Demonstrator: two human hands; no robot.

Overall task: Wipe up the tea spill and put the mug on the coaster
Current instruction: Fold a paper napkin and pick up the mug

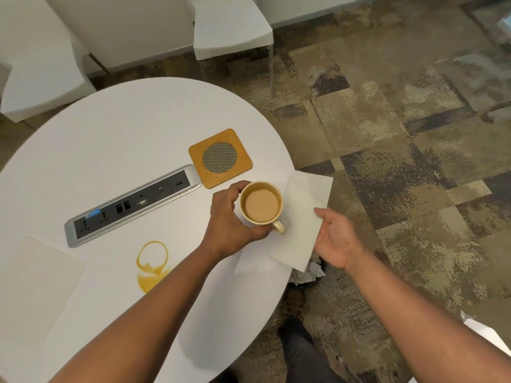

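Observation:
My left hand [229,217] grips a cream mug [261,207] full of milky tea, its handle pointing toward me; the mug is just in front of the coaster. The square wooden coaster [220,158] with a round mesh centre lies bare on the white round table [110,139]. My right hand [336,239] holds a white paper napkin [301,217] by its edge, over the table's right rim. A ring-shaped amber tea spill [151,265] sits on the table to the left of my left forearm.
A silver power and socket strip [132,207] is set in the table left of the coaster. Another white napkin [33,283] lies at the near left. A bin with crumpled paper [309,273] stands below the table edge. White chairs [232,26] stand behind.

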